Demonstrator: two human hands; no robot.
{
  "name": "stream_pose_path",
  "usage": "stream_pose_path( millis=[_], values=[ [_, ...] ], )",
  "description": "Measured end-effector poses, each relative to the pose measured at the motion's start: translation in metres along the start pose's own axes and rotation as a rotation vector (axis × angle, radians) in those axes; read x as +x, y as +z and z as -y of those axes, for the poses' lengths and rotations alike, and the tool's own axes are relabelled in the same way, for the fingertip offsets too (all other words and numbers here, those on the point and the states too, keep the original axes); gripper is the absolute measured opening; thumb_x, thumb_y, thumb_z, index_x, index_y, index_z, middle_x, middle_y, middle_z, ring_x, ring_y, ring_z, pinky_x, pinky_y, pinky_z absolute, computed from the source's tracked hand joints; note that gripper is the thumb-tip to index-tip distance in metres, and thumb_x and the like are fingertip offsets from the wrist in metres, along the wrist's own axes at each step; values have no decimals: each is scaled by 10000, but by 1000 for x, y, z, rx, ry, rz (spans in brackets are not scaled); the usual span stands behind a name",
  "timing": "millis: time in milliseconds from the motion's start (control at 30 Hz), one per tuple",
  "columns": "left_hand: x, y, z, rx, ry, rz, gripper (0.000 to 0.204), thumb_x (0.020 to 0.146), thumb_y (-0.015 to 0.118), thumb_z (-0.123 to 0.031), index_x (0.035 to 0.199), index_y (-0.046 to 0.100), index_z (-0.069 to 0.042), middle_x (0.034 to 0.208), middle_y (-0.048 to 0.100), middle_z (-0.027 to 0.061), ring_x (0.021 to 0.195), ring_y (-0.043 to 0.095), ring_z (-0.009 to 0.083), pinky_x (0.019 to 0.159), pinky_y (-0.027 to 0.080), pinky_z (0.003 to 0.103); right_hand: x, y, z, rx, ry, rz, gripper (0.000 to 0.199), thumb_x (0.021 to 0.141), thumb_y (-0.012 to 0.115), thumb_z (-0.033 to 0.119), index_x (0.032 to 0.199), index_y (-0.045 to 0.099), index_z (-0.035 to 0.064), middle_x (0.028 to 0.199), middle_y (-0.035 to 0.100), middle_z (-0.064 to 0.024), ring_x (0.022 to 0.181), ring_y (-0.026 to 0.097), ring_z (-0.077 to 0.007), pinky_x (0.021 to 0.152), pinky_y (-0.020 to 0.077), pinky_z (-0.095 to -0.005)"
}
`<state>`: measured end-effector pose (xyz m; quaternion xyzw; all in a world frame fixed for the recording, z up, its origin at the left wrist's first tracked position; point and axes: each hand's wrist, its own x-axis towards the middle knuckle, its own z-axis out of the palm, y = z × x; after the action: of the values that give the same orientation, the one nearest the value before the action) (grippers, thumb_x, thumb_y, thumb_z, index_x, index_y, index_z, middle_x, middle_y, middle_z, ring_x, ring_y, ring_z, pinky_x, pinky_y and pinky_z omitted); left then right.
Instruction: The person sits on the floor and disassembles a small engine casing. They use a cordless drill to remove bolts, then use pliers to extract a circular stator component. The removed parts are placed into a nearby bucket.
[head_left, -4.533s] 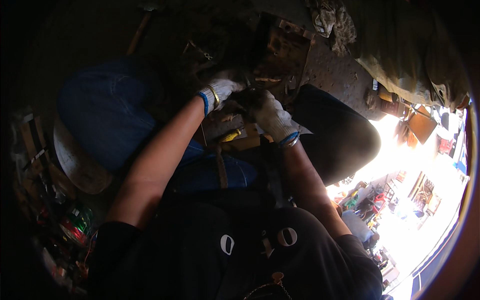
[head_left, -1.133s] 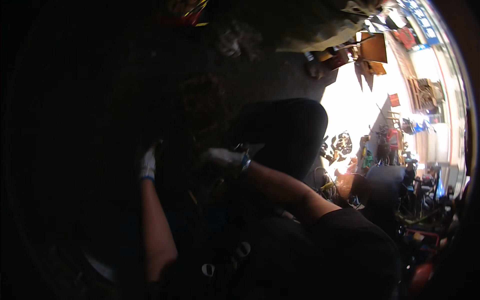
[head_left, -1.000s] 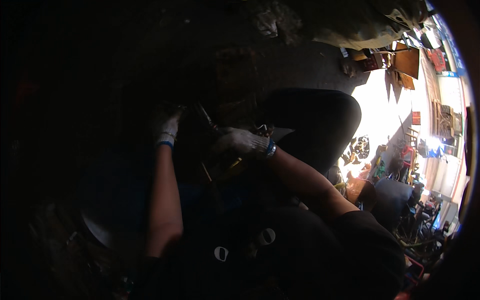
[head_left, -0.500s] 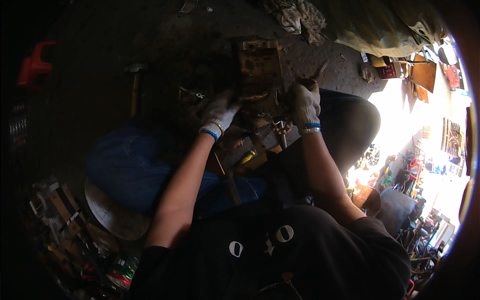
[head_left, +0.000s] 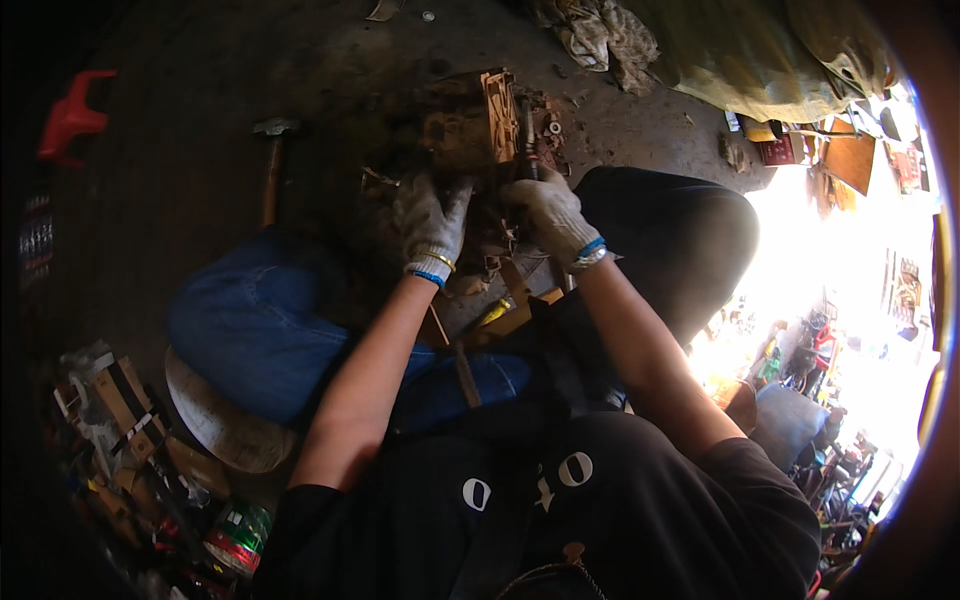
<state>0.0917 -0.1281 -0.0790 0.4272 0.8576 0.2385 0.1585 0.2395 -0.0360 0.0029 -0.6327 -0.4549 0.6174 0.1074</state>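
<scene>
A rusty brown, box-shaped metal casting [head_left: 465, 130] is in front of me, its ribbed right edge catching the light. My left hand [head_left: 435, 225], in a pale knitted glove, is at the casting's near left side, thumb and fingers around its lower edge; the fingertips are partly lost in shadow. My right hand [head_left: 555, 215], gloved too, is closed round a dark, slim rod-like tool [head_left: 529, 130] with a reddish band. The tool points away from me along the casting's right side. Its tip and exact kind are unclear.
A hammer [head_left: 272, 170] lies left of the casting, and a red plastic stool [head_left: 75, 120] stands farther left. Small parts [head_left: 553, 128] lie right of the casting. Between my legs are a cardboard piece [head_left: 515, 315] and a yellow-handled item [head_left: 496, 311]. Rags [head_left: 600, 35] lie at the back.
The casting has shifted left and turned, showing its ribbed edge. My right hand has moved left and inward, bringing the tool beside the casting. My left hand has barely moved.
</scene>
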Motion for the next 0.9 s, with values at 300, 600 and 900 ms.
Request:
stream_pose_path(
  millis=[300, 600, 900],
  values=[
    [23, -15, 4, -468, -282, 186, 609, 944, 562, -465, 1387, 501, -50, 1345, 562, 252, 1247, 529, 424, 1033, 428, 453, 35, 51, -47, -356, -709, 358, 577, 607, 824, 112, 1159, 662, 155, 1105, 652, -150, 1045, 598, -370, 843, 539, -435],
    [59, 4, 146, -301, -764, 130, 413, 961, 568, -365, 1281, 591, -105, 1353, 590, 167, 1226, 562, 361, 1004, 454, 432, 16, 34, -50, -299, -411, 584, 317, 851, 636, 41, 1161, 692, 75, 1203, 625, -141, 1012, 671, -290, 867, 578, -340],
    [39, 30, 179, -211, -833, 147, 539, 945, 541, -402, 1374, 489, -80, 1374, 555, 203, 1243, 540, 351, 1000, 452, 391, 21, 61, -59, -842, -985, 957, 217, 927, 563, 66, 1014, 661, -107, 1040, 699, -184, 908, 714, -254, 826, 612, -370]
  ],
)
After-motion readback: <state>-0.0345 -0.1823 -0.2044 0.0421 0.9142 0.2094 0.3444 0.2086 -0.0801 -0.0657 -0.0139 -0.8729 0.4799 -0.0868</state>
